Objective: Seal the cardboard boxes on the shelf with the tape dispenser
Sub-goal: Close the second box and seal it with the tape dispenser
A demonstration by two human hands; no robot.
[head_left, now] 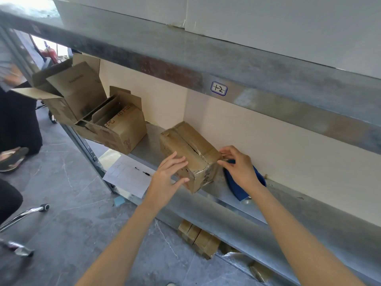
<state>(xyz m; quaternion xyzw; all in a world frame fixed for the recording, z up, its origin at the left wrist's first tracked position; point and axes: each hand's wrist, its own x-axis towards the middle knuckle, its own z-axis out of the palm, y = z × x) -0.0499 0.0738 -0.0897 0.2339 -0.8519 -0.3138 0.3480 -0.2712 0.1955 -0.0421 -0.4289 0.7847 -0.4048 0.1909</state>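
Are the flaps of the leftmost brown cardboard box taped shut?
No, the leftmost brown cardboard box has its flaps standing open.

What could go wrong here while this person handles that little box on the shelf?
The small brown cardboard box sits near the front edge of the grey metal shelf; a push from the left hand might slide it off. Its top seam gapes, so tape could bridge it badly. The right hand pinches at the box's end above the blue tape dispenser, which might get knocked.
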